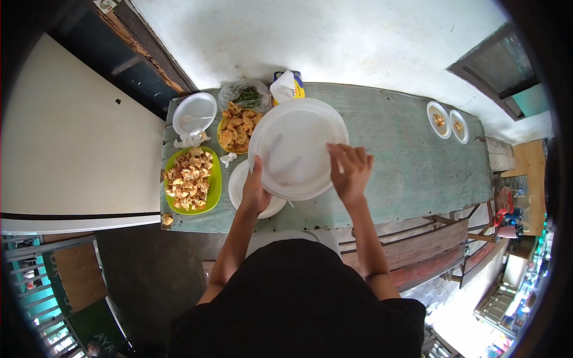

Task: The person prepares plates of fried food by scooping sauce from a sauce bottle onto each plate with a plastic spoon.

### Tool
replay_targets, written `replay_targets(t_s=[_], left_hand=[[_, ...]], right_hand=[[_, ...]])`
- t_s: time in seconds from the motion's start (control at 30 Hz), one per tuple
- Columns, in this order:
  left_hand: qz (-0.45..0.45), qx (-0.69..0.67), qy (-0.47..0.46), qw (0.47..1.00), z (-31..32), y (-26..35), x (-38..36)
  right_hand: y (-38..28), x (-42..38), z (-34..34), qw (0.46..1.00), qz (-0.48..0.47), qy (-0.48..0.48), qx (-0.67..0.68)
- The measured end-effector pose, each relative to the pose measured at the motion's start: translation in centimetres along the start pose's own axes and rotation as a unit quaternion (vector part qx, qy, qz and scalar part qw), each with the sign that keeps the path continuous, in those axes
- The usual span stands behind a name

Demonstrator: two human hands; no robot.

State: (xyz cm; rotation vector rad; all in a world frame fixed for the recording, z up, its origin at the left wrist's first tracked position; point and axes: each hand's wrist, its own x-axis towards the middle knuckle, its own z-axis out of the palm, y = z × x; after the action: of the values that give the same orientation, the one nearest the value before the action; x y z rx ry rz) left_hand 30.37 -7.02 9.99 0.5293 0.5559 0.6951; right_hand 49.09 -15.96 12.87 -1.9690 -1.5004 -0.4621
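Note:
A white round plate with a ridged rim (292, 128) is held up over the table, tilted toward me. My left hand (255, 194) grips its lower left edge, thumb on the face and the other fingers behind. At the right rim is my right hand (351, 173), its fingers bent together over the edge; what lies under the fingertips is partly hidden. Below the held plate, another white plate (235, 186) rests on the table, partly covered. To the left are a green plate (217, 188) heaped with folded fried pieces (190, 179) and a yellow-rimmed dish of golden fritters (239, 128).
The greenish table (406, 161) runs along a white wall. At its back stand a tissue box (289, 86), a plastic bag with greens (246, 95) and a white plate with a spoon (195, 113). Two small plates with food (440, 121) sit far right. A wooden bench (412, 250) lines the front.

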Motion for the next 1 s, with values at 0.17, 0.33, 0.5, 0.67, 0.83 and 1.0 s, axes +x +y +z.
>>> replay_targets(t_s=[0.17, 0.33, 0.5, 0.67, 0.83, 1.0], left_hand=[[-0.007, 0.043, 0.021, 0.999, 0.8, 0.2, -0.3], [0.015, 0.036, 0.039, 0.998, 0.1, 0.4, -0.1], [0.037, 0.025, 0.041, 0.998, -0.1, -0.5, 0.3], [-0.005, 0.006, 0.009, 1.000, 0.3, -1.2, 0.0], [-0.044, 0.070, -0.002, 0.997, 0.9, -2.3, -0.8], [-0.076, 0.100, 0.020, 0.992, 2.3, -1.2, -1.7]], right_hand=[[0.3, 0.7, 1.1, 0.995, 0.045, 0.086, -0.004], [-1.5, -2.1, 1.6, 0.995, 0.080, 0.013, 0.051], [-5.0, -4.6, 1.6, 0.975, 0.103, -0.027, 0.195], [-6.8, -4.2, 2.1, 0.943, 0.059, -0.024, 0.326], [-5.9, -0.7, 2.8, 0.986, -0.070, 0.025, 0.151], [-3.5, 2.3, 3.3, 0.995, -0.038, 0.085, 0.029]])
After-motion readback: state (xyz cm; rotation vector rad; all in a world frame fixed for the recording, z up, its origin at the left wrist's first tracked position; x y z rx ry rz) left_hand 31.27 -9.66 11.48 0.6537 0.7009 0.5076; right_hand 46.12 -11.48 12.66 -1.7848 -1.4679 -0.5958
